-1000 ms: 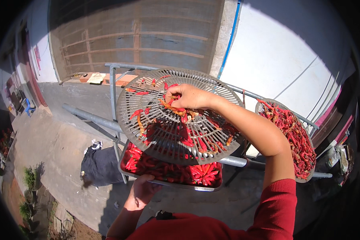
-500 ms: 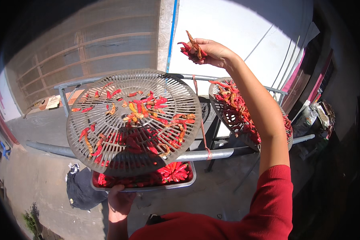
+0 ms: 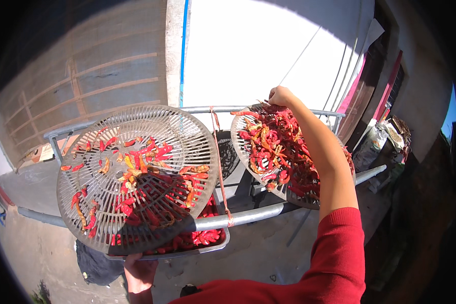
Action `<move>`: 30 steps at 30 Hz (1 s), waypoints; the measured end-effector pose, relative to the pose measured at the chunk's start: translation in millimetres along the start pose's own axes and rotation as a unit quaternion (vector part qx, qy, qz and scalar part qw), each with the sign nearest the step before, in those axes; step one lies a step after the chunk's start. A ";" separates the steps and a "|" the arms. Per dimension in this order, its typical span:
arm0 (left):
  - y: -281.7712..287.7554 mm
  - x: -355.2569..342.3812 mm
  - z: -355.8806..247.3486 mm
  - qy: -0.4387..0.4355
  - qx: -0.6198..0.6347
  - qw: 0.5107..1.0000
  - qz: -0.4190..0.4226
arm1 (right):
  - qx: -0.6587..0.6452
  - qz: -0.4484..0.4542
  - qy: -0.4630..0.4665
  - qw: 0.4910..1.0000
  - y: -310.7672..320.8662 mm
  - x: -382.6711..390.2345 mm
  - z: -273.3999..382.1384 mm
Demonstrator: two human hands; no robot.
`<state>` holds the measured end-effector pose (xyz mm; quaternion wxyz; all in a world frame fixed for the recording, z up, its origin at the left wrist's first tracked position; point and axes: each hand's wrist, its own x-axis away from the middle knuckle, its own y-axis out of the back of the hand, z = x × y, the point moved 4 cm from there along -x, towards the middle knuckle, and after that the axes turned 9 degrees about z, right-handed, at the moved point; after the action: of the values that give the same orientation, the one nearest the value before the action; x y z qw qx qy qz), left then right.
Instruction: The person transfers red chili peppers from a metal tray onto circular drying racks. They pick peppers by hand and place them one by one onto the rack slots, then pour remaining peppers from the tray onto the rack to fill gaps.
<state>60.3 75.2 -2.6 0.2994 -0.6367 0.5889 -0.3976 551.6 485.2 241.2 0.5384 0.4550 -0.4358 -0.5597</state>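
Observation:
My left hand (image 3: 139,273) grips the near rim of a shallow metal tray (image 3: 215,247) of red chilies. The tray sits under a round grey slotted grate (image 3: 137,177) strewn with red and orange dried chilies. My right hand (image 3: 281,95) reaches out to the far rim of a second round grate (image 3: 240,152) on the right, which is heaped with red chilies (image 3: 273,147). Its fingers are curled over a few chilies at the pile's edge. My right arm, in a red sleeve, crosses above that grate.
Both grates rest on a grey metal pipe railing (image 3: 248,215) with a red string (image 3: 220,167) tied across it. Beyond are a white wall (image 3: 258,50) and a brown shutter door (image 3: 101,76). A dark cloth (image 3: 96,266) lies on the concrete ground below.
My right hand picked chilies off the left grate, lifted them high, and has now come down onto the far edge of the right grate. The view swung to the right.

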 end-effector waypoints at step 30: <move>-7.6 27.4 -3.6 0.005 -0.017 1.000 0.012 | 0.216 0.038 0.164 0.962 -17.8 56.9 97.5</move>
<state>60.9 49.4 9.8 0.2906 -0.6328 0.6045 -0.3870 452.2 428.9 241.6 0.5120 0.6291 -0.4694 -0.3490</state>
